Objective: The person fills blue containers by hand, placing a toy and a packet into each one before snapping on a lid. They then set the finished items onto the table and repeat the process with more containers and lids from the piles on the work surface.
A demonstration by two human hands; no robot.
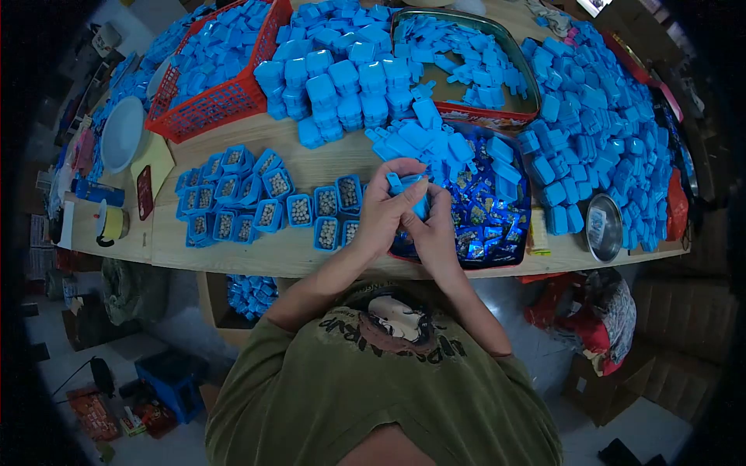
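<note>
- The left hand [381,211] was closed on a blue plastic piece [421,208], thumb and fingers pressed to it; fingers hid part of the piece, so whether it was one part or two could not be told.
- The right hand [437,233] met the left at this piece, its thumb and fingers also clamped on it, above the near edge of the table [175,250].
- Below and beside the right hand, a dark-rimmed tray [527,221] held shiny blue packets [475,233], with several blue pieces lying over its far part.
- Left of the hands, small open blue boxes [277,185] stood clustered, many filled with pale round beads [327,203].
- Beyond the hands, closed blue boxes [334,87] were stacked in rows.
- Just right of that stack, a large tin [440,92] held flat blue pieces, with part of its bottom bare.
- A red basket [206,109] at the far left was heaped with blue pieces.
- At the right, near a big pile of blue boxes [594,124], a metal bowl [612,245] contained a small pale item.
- Under the table, a cardboard box [212,307] held more blue pieces.
</note>
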